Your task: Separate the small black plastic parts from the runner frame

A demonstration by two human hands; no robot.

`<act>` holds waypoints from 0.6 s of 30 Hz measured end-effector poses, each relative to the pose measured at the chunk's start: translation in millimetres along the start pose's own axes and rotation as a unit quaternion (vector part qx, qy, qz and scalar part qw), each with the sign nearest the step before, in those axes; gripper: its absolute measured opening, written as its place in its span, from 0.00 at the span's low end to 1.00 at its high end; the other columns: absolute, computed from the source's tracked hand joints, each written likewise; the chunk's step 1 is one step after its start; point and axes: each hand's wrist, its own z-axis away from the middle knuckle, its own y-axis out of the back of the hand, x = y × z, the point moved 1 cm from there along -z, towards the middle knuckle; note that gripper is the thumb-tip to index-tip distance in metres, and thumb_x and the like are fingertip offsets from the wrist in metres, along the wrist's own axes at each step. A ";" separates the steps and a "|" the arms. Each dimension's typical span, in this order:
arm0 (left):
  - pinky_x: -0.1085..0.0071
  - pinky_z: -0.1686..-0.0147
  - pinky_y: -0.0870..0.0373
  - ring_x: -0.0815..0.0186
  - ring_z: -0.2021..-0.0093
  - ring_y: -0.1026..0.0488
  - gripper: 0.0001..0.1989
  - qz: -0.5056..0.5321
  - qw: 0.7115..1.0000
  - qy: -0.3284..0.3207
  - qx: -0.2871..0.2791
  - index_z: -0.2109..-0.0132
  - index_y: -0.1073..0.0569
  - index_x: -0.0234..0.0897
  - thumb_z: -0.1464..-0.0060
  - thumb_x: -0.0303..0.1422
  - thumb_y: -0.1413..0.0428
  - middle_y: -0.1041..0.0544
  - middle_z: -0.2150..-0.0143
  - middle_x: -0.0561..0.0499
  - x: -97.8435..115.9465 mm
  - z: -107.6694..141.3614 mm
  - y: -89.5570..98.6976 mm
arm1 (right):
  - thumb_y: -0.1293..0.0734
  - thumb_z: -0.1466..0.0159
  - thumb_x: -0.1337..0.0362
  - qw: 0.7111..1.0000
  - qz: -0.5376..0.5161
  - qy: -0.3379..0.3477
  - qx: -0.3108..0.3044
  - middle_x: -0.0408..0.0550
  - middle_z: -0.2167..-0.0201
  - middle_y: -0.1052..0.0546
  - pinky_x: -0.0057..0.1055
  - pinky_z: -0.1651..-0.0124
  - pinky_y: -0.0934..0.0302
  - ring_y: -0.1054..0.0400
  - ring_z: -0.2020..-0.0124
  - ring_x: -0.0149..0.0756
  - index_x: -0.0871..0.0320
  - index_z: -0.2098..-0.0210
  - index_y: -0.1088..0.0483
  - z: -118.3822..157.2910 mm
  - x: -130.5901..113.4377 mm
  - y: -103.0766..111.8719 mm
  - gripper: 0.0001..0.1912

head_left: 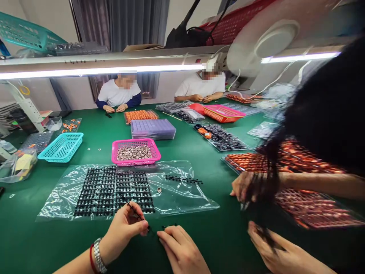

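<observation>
A: Strip (134, 209) first — thin, black, pinched in the left hand (125, 224), slanting up from the fingertips over the near edge of the plastic sheet (182, 198)

B: And the right hand (179, 249)?

A: Low on the green table (199, 152), thumb and forefinger closed narrow on a tiny dark piece (165, 227), just beside the left fingertips. Too small to tell what it is

B: Risk?

A: My guess: the piece slips out of that narrow pinch and vanishes on the cloth, or the strip bends if the left hand squeezes harder. Both grips are at the very tips

B: What's around them?

A: Just beyond, a black grid (114, 190) of parts lies on the sheet, with a loose strip (184, 179) and a small ring (159, 189) to its right. A careless wrist could drag the sheet and scatter the rows. Behind that, a pink basket (135, 151) of small pieces, then a purple tray stack (152, 128); a teal basket (61, 146) off to the left

B: Neighbours?

A: A co-worker's two hands (245, 186) near on the right, over orange trays (310, 205), close enough that elbows might bump. Two more people sit at the far side
</observation>
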 end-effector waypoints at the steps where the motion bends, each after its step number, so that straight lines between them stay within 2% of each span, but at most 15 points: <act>1: 0.75 0.72 0.34 0.73 0.75 0.31 0.20 0.006 1.000 -0.002 -0.002 0.67 0.37 0.34 0.58 0.37 0.34 0.30 0.75 0.56 -0.6 0.5 -0.6 | 0.42 0.34 0.70 0.999 -0.031 -0.017 0.007 0.47 0.70 0.27 0.32 0.67 0.34 0.32 0.69 0.37 0.55 0.61 0.30 0.2 0.1 1.2 0.10; 3: 0.75 0.72 0.34 0.73 0.76 0.31 0.21 0.019 1.000 -0.006 -0.004 0.68 0.37 0.34 0.59 0.37 0.33 0.30 0.75 0.56 -2.3 1.6 -1.5 | 0.38 0.35 0.66 0.991 -0.110 -0.078 0.009 0.46 0.68 0.25 0.29 0.64 0.32 0.29 0.67 0.35 0.53 0.60 0.30 -0.3 -0.5 2.9 0.06; 6: 0.76 0.71 0.34 0.73 0.75 0.30 0.20 0.035 0.999 -0.010 -0.013 0.68 0.37 0.34 0.59 0.36 0.33 0.29 0.75 0.56 -3.6 3.8 -2.7 | 0.34 0.37 0.60 0.955 -0.232 -0.182 -0.025 0.44 0.66 0.22 0.23 0.62 0.30 0.26 0.65 0.34 0.53 0.58 0.29 -3.1 -4.9 4.4 0.08; 8: 0.77 0.70 0.34 0.74 0.73 0.30 0.19 0.042 0.998 -0.015 -0.034 0.68 0.35 0.33 0.59 0.34 0.32 0.29 0.73 0.55 -2.4 5.6 -2.9 | 0.34 0.37 0.59 0.934 -0.285 -0.210 -0.042 0.44 0.68 0.22 0.22 0.64 0.30 0.25 0.67 0.34 0.54 0.60 0.29 -6.3 -8.7 6.7 0.08; 10: 0.78 0.68 0.33 0.74 0.70 0.29 0.19 0.044 0.998 -0.007 -0.053 0.67 0.34 0.33 0.59 0.33 0.32 0.28 0.69 0.53 -0.4 6.7 -1.7 | 0.34 0.37 0.60 0.936 -0.287 -0.201 -0.021 0.43 0.70 0.22 0.21 0.68 0.30 0.25 0.70 0.33 0.55 0.63 0.28 -10.1 -10.5 11.8 0.06; 12: 0.77 0.67 0.32 0.74 0.69 0.28 0.20 0.042 0.997 0.015 -0.058 0.65 0.33 0.33 0.61 0.33 0.31 0.28 0.66 0.53 1.0 7.0 0.5 | 0.33 0.38 0.64 0.963 -0.224 -0.145 0.045 0.43 0.70 0.22 0.21 0.68 0.30 0.26 0.70 0.33 0.54 0.63 0.28 -13.4 -10.1 19.4 0.04; 14: 0.75 0.68 0.31 0.72 0.70 0.28 0.22 0.035 0.996 0.047 -0.068 0.63 0.32 0.33 0.62 0.36 0.31 0.28 0.67 0.52 0.9 7.1 1.5 | 0.34 0.39 0.70 0.984 -0.123 -0.039 0.121 0.44 0.69 0.22 0.24 0.65 0.30 0.26 0.69 0.33 0.55 0.60 0.29 -14.9 -9.1 26.2 0.07; 16: 0.73 0.69 0.30 0.70 0.71 0.27 0.22 0.026 0.992 0.080 -0.090 0.64 0.30 0.30 0.59 0.41 0.33 0.27 0.70 0.50 -0.7 7.7 -0.1 | 0.34 0.40 0.75 0.983 -0.029 0.076 0.164 0.47 0.69 0.21 0.27 0.62 0.30 0.26 0.67 0.34 0.58 0.58 0.28 -14.2 -8.8 28.6 0.12; 18: 0.73 0.68 0.30 0.70 0.72 0.27 0.23 0.018 0.989 0.102 -0.101 0.66 0.29 0.29 0.56 0.46 0.36 0.27 0.71 0.48 -2.6 8.7 -3.7 | 0.35 0.40 0.77 0.972 0.036 0.160 0.167 0.50 0.69 0.21 0.29 0.62 0.30 0.26 0.67 0.35 0.62 0.57 0.28 -12.0 -8.9 26.3 0.12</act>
